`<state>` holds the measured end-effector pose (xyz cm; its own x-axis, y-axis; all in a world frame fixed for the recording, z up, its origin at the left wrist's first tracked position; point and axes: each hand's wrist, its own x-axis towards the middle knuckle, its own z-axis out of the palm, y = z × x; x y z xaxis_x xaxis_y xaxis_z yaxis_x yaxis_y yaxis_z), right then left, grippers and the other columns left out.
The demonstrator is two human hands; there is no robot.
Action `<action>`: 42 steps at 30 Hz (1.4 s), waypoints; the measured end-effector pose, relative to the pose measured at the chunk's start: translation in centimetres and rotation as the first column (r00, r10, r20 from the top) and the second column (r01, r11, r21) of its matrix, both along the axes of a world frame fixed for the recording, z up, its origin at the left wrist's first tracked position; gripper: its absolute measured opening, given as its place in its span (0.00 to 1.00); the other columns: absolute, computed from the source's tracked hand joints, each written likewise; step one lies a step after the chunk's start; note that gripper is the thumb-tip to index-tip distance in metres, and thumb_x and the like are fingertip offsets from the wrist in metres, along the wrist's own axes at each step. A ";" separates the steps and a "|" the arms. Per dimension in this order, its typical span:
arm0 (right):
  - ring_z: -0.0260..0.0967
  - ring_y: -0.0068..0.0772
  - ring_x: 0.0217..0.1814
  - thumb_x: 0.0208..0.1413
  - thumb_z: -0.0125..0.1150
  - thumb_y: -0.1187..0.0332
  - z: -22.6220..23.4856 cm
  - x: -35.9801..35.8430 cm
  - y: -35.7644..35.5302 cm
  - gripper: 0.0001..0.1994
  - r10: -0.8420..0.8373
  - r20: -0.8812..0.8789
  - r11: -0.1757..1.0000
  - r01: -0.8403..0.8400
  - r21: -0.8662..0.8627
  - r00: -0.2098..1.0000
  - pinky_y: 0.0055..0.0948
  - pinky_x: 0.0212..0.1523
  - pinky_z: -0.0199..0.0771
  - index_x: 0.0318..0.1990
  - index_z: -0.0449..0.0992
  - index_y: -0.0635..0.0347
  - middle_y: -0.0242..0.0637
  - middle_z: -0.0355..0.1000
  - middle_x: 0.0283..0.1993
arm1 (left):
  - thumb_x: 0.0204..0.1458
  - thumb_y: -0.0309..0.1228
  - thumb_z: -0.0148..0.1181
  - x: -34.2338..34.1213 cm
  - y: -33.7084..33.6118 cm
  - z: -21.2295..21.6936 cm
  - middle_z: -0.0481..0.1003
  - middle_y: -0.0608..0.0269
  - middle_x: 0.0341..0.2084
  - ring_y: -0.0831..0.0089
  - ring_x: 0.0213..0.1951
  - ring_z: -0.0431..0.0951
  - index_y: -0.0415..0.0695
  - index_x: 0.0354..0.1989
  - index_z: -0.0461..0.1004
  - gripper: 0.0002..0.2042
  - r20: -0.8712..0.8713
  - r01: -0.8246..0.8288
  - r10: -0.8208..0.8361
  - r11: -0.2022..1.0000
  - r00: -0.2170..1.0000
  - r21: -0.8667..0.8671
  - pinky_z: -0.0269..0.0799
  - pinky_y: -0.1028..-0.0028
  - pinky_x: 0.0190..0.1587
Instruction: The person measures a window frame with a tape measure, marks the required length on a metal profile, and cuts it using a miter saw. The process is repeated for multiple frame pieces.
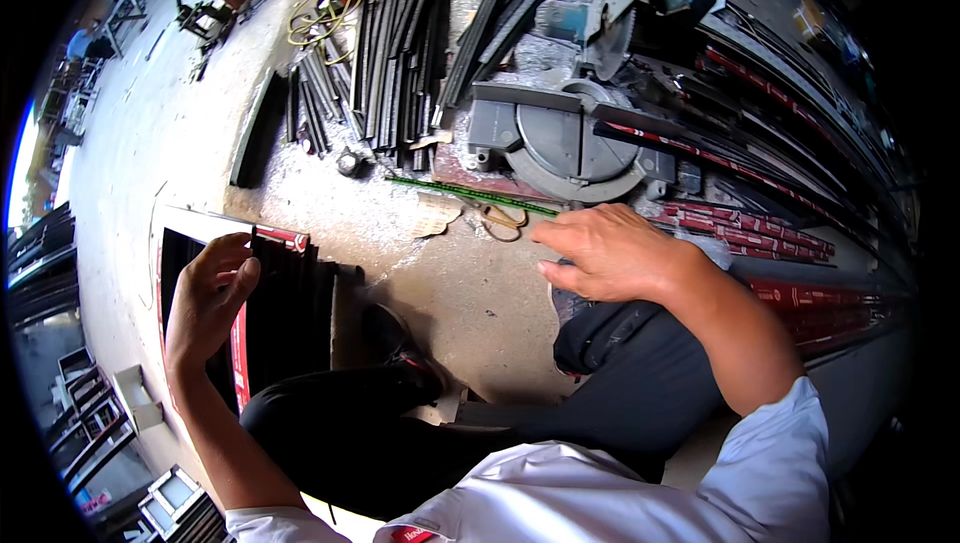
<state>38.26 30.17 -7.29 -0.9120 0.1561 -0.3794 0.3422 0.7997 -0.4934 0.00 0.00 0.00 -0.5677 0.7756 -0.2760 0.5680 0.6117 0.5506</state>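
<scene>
My left hand [212, 293] is raised over a stack of black profile bars [290, 313] at the left. Its fingers curl toward the thumb, and a small dark bit shows at the fingertips, too small to name. My right hand [610, 251] hovers in front of the miter saw [575, 143], back of the hand up, with thumb and forefinger apart and nothing seen between them. A thin green-and-black strip [470, 194] runs along the saw's front toward that hand; whether they touch is hidden. Scissors with tan handles [502, 221] lie just beyond the right fingertips.
Long black bars [400, 53] lie in bundles behind. More bars in red film [750, 233] are on the right. A yellow cord [330, 8] coils at the back left, with a small round dark object [349, 163] nearer. My shoe [400, 348] stands beside the stack.
</scene>
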 end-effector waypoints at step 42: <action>0.82 0.61 0.46 0.67 0.65 0.56 -1.5 -9.0 -2.6 0.21 0.058 0.005 0.997 -0.058 -0.043 0.998 0.52 0.49 0.81 0.59 0.78 0.60 0.54 0.82 0.44 | 0.51 0.37 0.75 -1.5 -24.0 -13.9 0.84 0.47 0.39 0.41 0.44 0.84 0.44 0.49 0.77 0.20 -0.616 -0.540 0.395 0.840 0.681 -0.059 0.81 0.50 0.46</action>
